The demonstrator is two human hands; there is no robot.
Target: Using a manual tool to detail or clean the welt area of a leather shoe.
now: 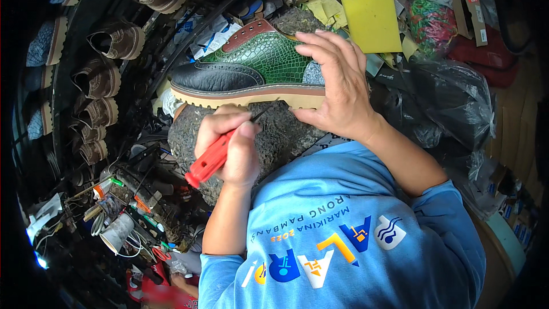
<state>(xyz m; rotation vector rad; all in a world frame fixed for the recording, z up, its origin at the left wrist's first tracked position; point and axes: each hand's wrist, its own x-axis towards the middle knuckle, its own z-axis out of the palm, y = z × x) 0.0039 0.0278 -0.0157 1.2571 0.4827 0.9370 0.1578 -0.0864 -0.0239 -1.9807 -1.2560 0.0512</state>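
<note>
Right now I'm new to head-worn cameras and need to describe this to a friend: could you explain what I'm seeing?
There is no machine here, just a person's two bare hands. The single picture comes from a wide camera on their head, looking down, so the blue shirt is the wearer's own, and edges bend.

The left hand holds a red-handled tool, its dark tip near the shoe's beige sole. The right hand grips the heel end of that green-and-black shoe, which rests on a rough grey block. Around them are brown shoes and a yellow sheet.
</note>
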